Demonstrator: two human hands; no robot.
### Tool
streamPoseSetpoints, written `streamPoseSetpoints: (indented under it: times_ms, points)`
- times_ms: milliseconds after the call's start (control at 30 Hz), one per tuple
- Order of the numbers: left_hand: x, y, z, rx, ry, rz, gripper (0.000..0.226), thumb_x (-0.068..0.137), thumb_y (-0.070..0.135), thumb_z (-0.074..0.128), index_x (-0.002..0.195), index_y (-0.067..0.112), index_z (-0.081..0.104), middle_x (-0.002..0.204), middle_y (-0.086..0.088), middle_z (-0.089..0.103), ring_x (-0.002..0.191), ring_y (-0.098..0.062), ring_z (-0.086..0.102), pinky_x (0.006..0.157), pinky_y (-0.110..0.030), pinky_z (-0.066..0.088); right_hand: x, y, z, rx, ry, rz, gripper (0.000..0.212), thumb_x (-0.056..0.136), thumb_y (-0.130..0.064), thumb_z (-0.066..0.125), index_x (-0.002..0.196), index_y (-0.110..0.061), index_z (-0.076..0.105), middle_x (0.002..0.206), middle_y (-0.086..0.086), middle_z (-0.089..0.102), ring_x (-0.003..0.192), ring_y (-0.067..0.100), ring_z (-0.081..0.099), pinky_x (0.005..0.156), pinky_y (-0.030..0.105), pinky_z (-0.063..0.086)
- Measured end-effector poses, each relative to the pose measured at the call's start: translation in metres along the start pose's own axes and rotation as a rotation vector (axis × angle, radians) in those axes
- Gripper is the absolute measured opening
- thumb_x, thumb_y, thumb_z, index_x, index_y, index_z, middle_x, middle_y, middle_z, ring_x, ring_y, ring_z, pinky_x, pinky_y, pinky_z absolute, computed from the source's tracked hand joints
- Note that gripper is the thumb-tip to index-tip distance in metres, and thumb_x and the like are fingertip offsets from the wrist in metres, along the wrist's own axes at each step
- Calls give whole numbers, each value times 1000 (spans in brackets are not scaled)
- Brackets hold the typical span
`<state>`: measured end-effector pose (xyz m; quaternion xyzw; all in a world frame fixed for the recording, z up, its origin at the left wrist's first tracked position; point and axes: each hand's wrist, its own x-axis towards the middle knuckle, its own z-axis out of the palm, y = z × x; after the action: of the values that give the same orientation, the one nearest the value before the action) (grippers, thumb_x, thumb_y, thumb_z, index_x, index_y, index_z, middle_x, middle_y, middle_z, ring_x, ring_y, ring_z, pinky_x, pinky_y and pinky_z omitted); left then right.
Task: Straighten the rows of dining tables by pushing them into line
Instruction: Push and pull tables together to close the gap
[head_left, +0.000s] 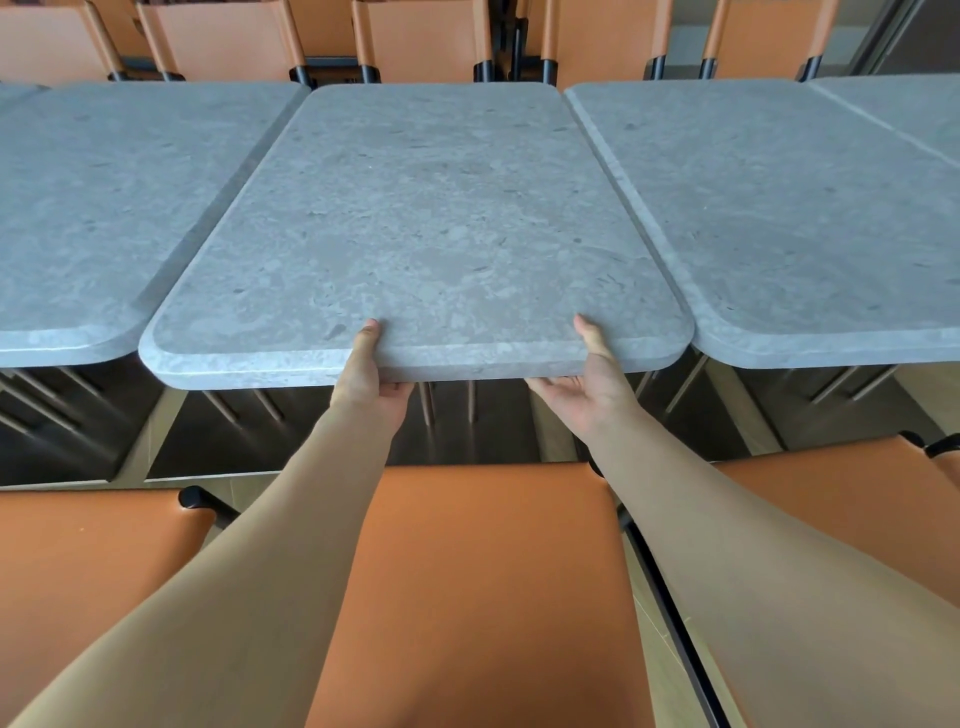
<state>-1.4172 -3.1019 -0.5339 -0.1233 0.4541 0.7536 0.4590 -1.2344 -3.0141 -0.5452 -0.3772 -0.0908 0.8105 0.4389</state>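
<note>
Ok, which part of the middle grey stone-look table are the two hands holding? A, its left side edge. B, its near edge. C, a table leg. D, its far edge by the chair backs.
B: the left hand and right hand both grip the near edge of the middle grey stone-look table, thumbs on top and fingers underneath.

The head camera looks forward and steeply down, close over the grey table (431, 223), apparently from standing height.
</note>
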Motion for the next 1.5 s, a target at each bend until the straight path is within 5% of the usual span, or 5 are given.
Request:
streamPoseSetpoints:
  times_ms: [400,733,1300,1500]
  points:
    - [-2,2,-7,-9,-40,-11,31,86,16,79,112,8,64,107,-9,73,94,-23,73,75,-37,62,-3,0,1,10,-4,8,41,87,-22,79,122,-7,64,112,13,75,107,32,71,96,51,57]
    - [-1,2,-7,-16,-51,-23,24,88,16,77,106,9,63,109,-9,72,95,-23,71,90,-38,59,-5,0,1,7,-1,11,41,88,-21,79,122,-7,63,113,13,75,107,32,71,97,52,56]
    - [-10,3,-7,3,-46,-32,20,90,15,75,104,8,63,107,-11,70,93,-25,70,75,-38,60,-8,1,1,3,12,-2,38,88,-22,79,120,-8,63,114,12,74,109,31,70,99,52,55]
    - [-11,3,-8,-12,-48,-33,22,89,15,77,105,8,64,110,-11,70,94,-25,70,86,-40,60,-12,2,2,5,4,0,32,90,-22,76,115,-7,62,112,13,73,110,31,69,102,52,53]
